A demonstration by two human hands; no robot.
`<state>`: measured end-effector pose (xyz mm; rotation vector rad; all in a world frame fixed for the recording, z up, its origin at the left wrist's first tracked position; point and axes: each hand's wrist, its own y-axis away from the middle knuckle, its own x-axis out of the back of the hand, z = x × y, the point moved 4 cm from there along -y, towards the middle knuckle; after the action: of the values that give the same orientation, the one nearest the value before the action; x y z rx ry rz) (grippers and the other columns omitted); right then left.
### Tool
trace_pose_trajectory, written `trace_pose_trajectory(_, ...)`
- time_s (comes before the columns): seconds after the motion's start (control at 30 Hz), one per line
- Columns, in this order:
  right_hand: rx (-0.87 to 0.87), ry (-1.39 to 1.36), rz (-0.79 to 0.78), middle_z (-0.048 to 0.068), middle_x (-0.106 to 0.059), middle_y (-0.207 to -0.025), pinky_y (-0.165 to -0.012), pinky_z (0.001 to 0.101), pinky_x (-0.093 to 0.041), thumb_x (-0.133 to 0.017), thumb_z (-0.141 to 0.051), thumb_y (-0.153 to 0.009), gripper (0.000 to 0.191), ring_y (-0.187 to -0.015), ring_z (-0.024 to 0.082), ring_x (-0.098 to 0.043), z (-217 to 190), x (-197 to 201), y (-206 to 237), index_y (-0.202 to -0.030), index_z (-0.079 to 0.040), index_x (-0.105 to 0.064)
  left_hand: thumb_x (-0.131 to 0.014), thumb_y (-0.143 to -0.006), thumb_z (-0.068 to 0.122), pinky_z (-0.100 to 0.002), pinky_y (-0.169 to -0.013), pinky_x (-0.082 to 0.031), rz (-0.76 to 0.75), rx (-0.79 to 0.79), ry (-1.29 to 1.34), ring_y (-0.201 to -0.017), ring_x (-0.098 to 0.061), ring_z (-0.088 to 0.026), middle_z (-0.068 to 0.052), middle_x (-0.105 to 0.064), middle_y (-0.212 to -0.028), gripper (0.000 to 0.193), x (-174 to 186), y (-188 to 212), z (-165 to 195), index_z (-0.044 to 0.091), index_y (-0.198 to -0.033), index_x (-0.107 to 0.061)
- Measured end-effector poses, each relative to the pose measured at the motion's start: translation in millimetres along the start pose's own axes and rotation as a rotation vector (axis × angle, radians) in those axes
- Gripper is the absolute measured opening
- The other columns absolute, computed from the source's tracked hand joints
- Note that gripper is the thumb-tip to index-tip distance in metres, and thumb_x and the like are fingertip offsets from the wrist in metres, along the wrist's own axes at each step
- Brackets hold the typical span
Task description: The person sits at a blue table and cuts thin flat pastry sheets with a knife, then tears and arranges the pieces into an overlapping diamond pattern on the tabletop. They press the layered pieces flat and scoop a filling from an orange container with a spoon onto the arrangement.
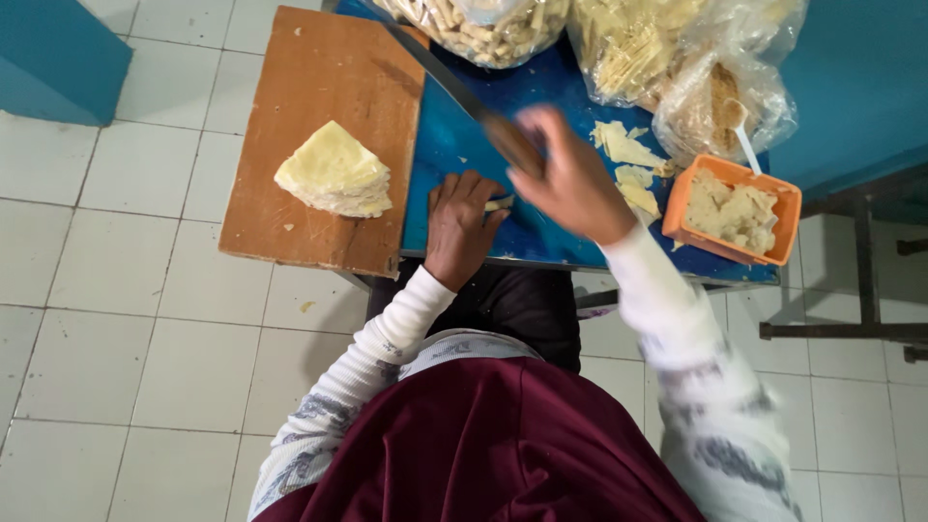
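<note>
Overhead, a floor of pale square tiles (126,319) is seen around a blue surface (454,145), which is carried on a dark metal frame (860,329). A brown wooden board (319,87) is laid on the left part of this surface, with its left edge overhanging the floor. A triangular stack of pale yellow sheets (335,174) is placed near the middle of the board.

At the far edge of the surface, 3 clear plastic bags are grouped: 1 bag of short pale sticks (483,29), 1 bag of thin strips (628,43) and 1 bag with a brownish content (720,101). An orange rectangular tub (681,208) is set at the right front corner of the surface and is filled with pale lumps; a white spoon handle (746,145) projects just behind it. Loose pale sheet pieces (628,164) are scattered between the tub and the hands.

The left hand (459,227) is pressed palm-down on the surface, with its fingers closed together on a small rolled pale piece (500,203) at the fingertips. The right hand (570,179) is blurred and is held just above that rolled piece; its fingers are clamped on the handle of a long knife (454,87), whose blade is directed up and left across the corner of the board.
</note>
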<state>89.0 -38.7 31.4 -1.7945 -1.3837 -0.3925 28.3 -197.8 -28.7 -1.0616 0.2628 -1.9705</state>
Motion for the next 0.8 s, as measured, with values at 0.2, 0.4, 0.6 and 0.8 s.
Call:
trace_pose_trajectory(0.2, -0.408, 0.212, 0.213, 0.017, -0.07, -0.114, -0.078, 0.0406, -0.057, -0.063, -0.012, -0.105, 0.045, -0.097, 0.032, -0.072, -47.5, -9.6, 137.4, -0.148, -0.011, -0.052, -0.081, -0.081, 0.013, -0.044, -0.091, -0.04, 0.023, -0.048, -0.057, -0.098, -0.056, -0.028, -0.003, -0.06, -0.1, 0.022, 2.4, 0.1, 7.5, 0.013, -0.099, -0.068)
trace_pose_trajectory(0.4, -0.326, 0.366, 0.274, 0.015, -0.061, -0.117, -0.069, 0.0394, -0.057, -0.072, -0.004, -0.092, 0.057, -0.087, 0.03, -0.069, -62.7, -27.5, 161.4, -0.145, -0.016, -0.057, -0.08, -0.083, 0.014, -0.045, -0.093, -0.039, 0.046, -0.042, -0.146, -0.096, -0.054, -0.027, -0.004, -0.057, -0.096, 0.019, -3.4, 0.4, 6.7, 0.013, -0.096, -0.067)
trace_pose_trajectory(0.6, -0.337, 0.345, 0.222, 0.012, -0.054, -0.112, -0.061, 0.0355, -0.055, -0.076, -0.003, -0.089, 0.059, -0.075, 0.022, -0.064, -61.2, -35.4, 168.1, -0.143, -0.019, -0.059, -0.08, -0.084, 0.015, -0.045, -0.094, -0.037, 0.055, -0.029, -0.166, -0.095, -0.054, -0.027, -0.004, -0.056, -0.094, 0.017, -5.2, 0.6, 7.4, 0.013, -0.095, -0.066)
trace_pose_trajectory(0.8, -0.326, 0.354, 0.189, 0.011, -0.053, -0.11, -0.062, 0.0371, -0.054, -0.075, -0.003, -0.09, 0.058, -0.074, 0.022, -0.064, -69.0, -32.3, 164.5, -0.144, -0.018, -0.059, -0.078, -0.085, 0.015, -0.046, -0.096, -0.036, 0.055, -0.019, -0.179, -0.096, -0.053, -0.027, -0.004, -0.057, -0.094, 0.015, -4.8, 0.1, 7.8, 0.013, -0.095, -0.067)
